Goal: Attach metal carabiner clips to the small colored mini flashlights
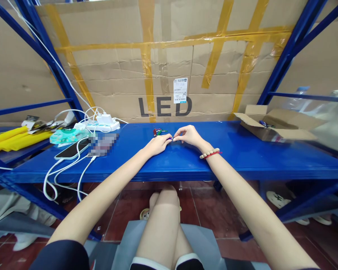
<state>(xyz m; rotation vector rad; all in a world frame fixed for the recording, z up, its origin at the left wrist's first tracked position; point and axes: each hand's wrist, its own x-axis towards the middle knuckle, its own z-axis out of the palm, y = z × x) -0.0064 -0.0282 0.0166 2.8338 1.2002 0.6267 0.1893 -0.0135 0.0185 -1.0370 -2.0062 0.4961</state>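
Over the middle of the blue shelf, my left hand (158, 144) rests with its fingers closed on a small purple-blue piece (170, 138) that has a shiny end. The fingers cover most of it, and its kind cannot be made out. My right hand (190, 135), with a beaded bracelet at the wrist, pinches at the shiny end of that piece; what lies between its fingertips is too small to name. Just behind my left hand, a few small red and green shiny pieces (159, 132) lie together on the shelf.
An open cardboard box (284, 134) with small coloured pieces inside stands at right. At left are a phone (71, 149), white cables, a power strip (111, 126), a teal packet (69, 135) and yellow rolls (19, 140). A large LED carton (115, 82) backs the shelf (228, 165).
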